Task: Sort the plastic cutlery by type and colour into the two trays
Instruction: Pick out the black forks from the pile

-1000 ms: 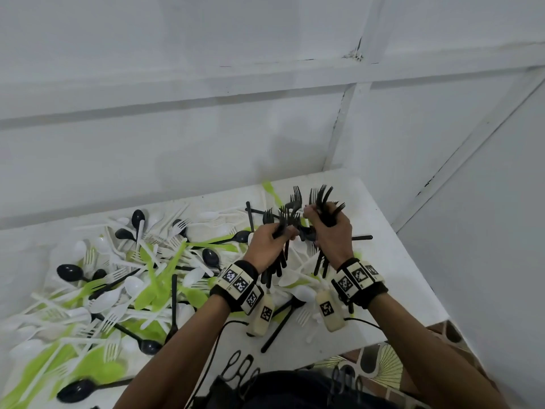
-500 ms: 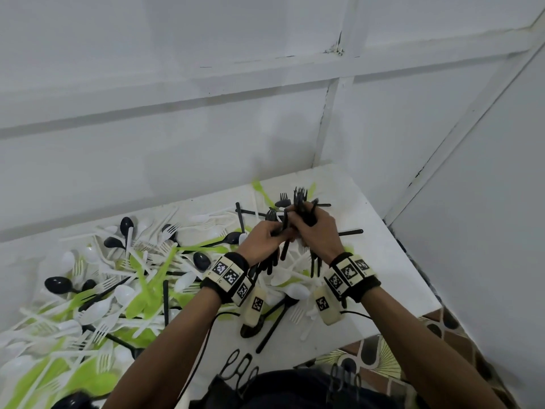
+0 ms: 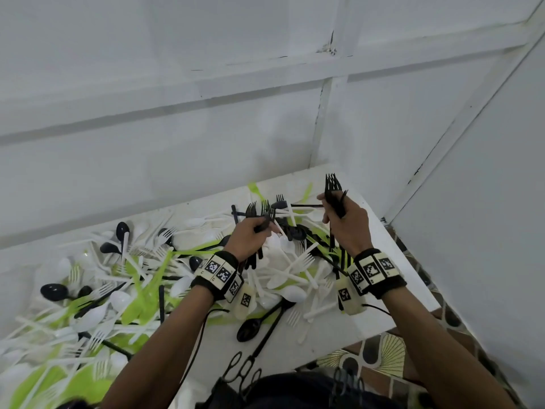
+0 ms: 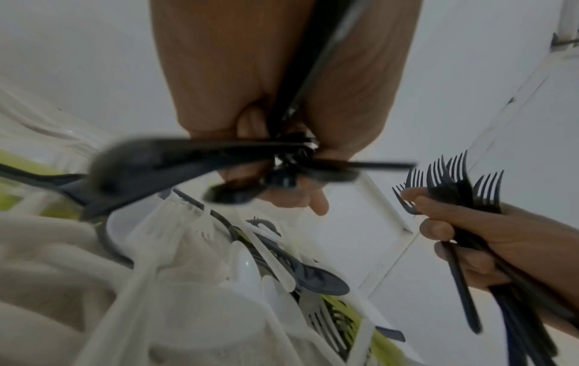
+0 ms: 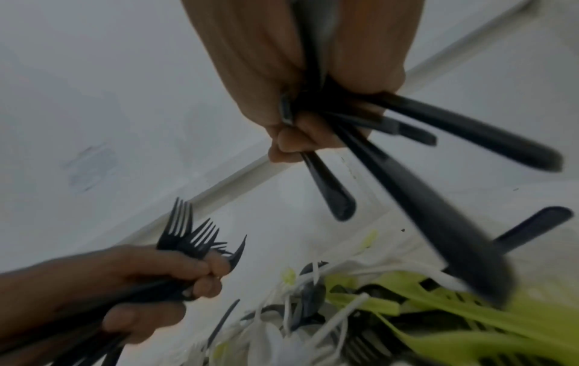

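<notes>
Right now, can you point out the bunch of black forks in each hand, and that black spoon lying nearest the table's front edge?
left-hand forks [image 3: 263,210]: head view, on the tines above the fist.
right-hand forks [image 3: 332,184]: head view, on the tines.
black spoon [image 3: 249,329]: head view, on its bowl.

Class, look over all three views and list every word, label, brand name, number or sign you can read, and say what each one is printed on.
No readable words, brands or numbers in any view.
Left wrist band: black-and-white square code markers, patterns only; tiny marks beneath them are too small to read.
Right wrist band: the same kind of markers, no legible text.
Black forks, the other cutlery and the walls: no print visible.
</notes>
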